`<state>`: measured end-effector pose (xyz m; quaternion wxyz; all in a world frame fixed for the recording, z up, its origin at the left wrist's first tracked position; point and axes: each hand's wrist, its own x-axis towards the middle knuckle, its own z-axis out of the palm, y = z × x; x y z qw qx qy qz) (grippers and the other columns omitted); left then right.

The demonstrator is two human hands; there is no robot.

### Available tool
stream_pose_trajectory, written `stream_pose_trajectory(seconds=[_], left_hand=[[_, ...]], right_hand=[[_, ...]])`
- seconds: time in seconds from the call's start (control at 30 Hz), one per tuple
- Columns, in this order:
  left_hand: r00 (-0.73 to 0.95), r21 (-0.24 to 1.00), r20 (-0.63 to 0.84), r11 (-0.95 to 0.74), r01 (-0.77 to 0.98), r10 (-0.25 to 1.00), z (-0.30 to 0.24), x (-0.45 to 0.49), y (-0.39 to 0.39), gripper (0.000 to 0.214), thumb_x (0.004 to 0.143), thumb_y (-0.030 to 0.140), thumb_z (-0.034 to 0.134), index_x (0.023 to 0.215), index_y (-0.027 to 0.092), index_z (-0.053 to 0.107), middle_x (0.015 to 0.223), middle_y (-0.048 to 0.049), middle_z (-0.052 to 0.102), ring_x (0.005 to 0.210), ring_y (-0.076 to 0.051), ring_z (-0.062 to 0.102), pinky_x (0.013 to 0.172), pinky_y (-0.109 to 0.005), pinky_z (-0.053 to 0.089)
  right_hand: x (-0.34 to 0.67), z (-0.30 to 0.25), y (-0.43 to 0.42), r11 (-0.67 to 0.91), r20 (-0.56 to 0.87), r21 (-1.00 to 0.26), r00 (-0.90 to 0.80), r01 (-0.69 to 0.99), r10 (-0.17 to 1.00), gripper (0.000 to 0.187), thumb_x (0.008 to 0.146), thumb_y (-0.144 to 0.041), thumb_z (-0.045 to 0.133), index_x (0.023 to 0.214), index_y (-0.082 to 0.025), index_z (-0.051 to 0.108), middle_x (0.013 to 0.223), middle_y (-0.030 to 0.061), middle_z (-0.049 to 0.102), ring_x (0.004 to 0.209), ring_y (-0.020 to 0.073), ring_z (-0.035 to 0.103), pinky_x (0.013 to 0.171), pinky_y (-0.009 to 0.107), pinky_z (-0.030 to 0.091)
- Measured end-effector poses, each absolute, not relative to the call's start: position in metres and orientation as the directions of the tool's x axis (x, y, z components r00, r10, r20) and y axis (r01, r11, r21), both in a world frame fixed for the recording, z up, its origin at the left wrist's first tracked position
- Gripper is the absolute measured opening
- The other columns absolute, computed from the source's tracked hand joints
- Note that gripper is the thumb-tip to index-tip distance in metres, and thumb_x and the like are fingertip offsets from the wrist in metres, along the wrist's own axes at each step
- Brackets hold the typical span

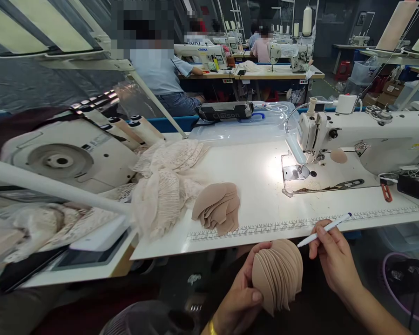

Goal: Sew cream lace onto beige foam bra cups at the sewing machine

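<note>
A fanned stack of beige fabric pieces [277,274] is in my left hand [242,291], thumb in front and fingers behind, just off the table's front edge. My right hand [333,256] pinches a white marker pen [324,230]. Its white lower end points at the stack, close to the right side of the pieces, and its dark end points up to the right. On the table lies a second pile of beige fabric pieces [218,207], beyond my left hand and behind the printed ruler strip [251,229].
Cream lace fabric [167,186] lies heaped at the left of the white table [251,163]. A lit sewing machine [335,135] stands at the right, with thread snips [386,190] nearby. Another machine [63,156] is at far left. A co-worker [157,74] sits ahead.
</note>
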<state>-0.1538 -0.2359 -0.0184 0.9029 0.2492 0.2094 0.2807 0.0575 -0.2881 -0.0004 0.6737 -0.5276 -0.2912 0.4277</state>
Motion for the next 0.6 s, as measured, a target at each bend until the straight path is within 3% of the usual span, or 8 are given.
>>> stream_pose_trajectory(seconds=[0.23,0.4,0.6], left_hand=[[0.743,0.589,-0.229,0.698,-0.408,0.628,-0.014,-0.151,-0.237,0.066,0.067,0.027,0.088,0.127,0.033,0.062,0.119,-0.0055,0.064,0.105,-0.033,0.067,0.089,-0.044,0.056],[0.734,0.605,-0.254,0.696,-0.388,0.630,-0.013,-0.153,-0.237,0.066,0.066,0.029,0.090,0.127,0.033,0.064,0.125,-0.0038,0.063,0.112,-0.034,0.065,0.094,-0.044,0.053],[0.767,0.583,-0.196,0.702,-0.409,0.611,-0.018,-0.153,-0.237,0.067,0.068,0.028,0.090,0.128,0.034,0.062,0.121,-0.0048,0.064,0.108,-0.033,0.067,0.082,-0.038,0.057]], right_hand=[[0.055,0.010,-0.289,0.137,-0.044,-0.917,0.436,-0.375,0.899,0.028,0.104,-0.044,0.059,0.085,-0.023,0.059,0.055,-0.0050,0.056,0.055,0.0134,0.048,0.060,0.027,0.039],[0.059,0.009,-0.294,0.168,0.033,-0.948,0.439,-0.271,0.898,0.025,0.108,-0.039,0.053,0.089,-0.024,0.059,0.062,-0.0046,0.059,0.059,0.0128,0.051,0.064,0.027,0.041],[0.055,0.004,-0.295,0.134,0.048,-0.971,0.391,-0.196,0.919,0.024,0.110,-0.038,0.050,0.093,-0.023,0.058,0.064,-0.0043,0.062,0.062,0.0134,0.054,0.068,0.028,0.040]])
